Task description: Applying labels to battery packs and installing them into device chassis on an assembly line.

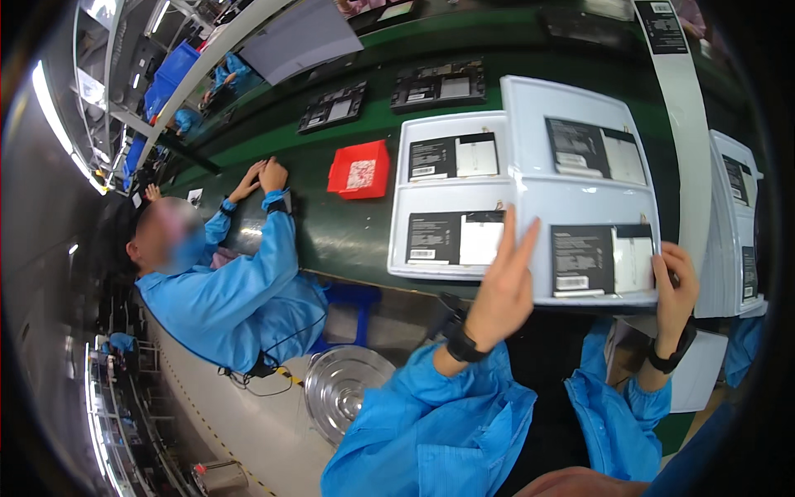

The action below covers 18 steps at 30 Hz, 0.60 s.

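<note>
A white plastic tray point(584, 199) lies in front of me, its left side overlapping a second white tray point(451, 195). Each tray carries flat black-and-white battery packs, such as the battery point(582, 258) in the near compartment of the right tray. My left hand point(501, 290) reaches over the seam between the trays, two fingers stretched out and apart; its thumb is hidden. At the right tray's near right corner, my right hand point(677, 286) has its fingers closed on the rim.
Stacked white trays point(714, 232) with batteries stand at the right. A red bin point(358, 170) holding small pieces sits on the green bench point(331, 228). Beyond lie black device housings point(437, 84). A co-worker in a blue smock point(240, 298) sits at left, near a round metal stool point(344, 393).
</note>
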Motion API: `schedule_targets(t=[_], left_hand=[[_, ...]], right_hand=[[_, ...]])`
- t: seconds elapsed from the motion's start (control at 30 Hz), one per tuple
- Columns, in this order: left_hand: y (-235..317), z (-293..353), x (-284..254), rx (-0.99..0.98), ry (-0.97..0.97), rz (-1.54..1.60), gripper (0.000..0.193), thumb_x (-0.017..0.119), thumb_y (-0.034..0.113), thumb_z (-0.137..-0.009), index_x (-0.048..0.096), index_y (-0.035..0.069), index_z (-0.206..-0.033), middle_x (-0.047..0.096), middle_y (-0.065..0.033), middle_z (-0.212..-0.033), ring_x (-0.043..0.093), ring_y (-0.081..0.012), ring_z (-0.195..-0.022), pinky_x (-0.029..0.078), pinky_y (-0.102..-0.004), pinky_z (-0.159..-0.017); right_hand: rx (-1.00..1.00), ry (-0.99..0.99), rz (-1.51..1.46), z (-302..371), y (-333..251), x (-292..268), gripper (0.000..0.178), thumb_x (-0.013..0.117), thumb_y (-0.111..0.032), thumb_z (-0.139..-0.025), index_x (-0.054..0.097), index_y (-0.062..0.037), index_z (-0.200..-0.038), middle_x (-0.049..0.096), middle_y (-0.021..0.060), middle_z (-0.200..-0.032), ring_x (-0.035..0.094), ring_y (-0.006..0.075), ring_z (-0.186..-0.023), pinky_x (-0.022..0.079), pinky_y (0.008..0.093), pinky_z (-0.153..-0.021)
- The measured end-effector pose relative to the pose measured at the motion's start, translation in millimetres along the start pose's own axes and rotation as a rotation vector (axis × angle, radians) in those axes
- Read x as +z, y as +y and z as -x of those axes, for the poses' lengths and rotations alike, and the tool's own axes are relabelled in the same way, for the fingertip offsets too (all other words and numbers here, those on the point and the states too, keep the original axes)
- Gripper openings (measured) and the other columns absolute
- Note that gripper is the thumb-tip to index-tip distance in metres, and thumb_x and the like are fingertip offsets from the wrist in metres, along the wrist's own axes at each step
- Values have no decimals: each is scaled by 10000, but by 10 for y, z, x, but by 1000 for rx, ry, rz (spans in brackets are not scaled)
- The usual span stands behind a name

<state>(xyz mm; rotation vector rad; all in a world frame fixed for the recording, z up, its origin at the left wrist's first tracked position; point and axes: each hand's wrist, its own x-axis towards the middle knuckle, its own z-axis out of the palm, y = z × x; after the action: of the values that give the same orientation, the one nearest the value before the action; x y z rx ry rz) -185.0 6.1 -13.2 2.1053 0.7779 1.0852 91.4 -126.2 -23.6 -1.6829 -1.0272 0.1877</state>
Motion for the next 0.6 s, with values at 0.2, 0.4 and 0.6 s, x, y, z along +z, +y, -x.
schedule_targets(t=[0.2, 0.4, 0.6], left_hand=[[-484, 14, -883, -178, 183, -288, 591, 426, -136, -836, 564, -3, -1394, 482, -324, -1473, 554, -419, -1316, 455, -395, -1062], [-1262, 220, -1394, -439, 157, -261, 599, 392, -63, -907, 425, -26, -1504, 467, -242, -1531, 523, -314, -1359, 392, -359, -1125], [-1253, 321, -1201, -539, 248, 308, 637, 441, -26, -953, 304, -23, -1575, 404, -145, -1584, 441, -238, -1412, 327, -334, -1170]], right_hand=[[-155, -229, -144, -199, -544, 1042, 116, 738, -39, -837, 742, 55, -904, 691, 105, -1077, 687, 157, -713, 548, 256, -578], [-197, -325, -85, 20, -424, 1867, 407, 677, -99, -830, 647, 53, -1207, 573, 180, -1379, 676, 339, -1065, 549, 382, -870], [-201, -418, -135, 138, -292, 1810, 513, 570, -71, -846, 586, 53, -1344, 436, 225, -1545, 557, 412, -1297, 481, 403, -1041]])
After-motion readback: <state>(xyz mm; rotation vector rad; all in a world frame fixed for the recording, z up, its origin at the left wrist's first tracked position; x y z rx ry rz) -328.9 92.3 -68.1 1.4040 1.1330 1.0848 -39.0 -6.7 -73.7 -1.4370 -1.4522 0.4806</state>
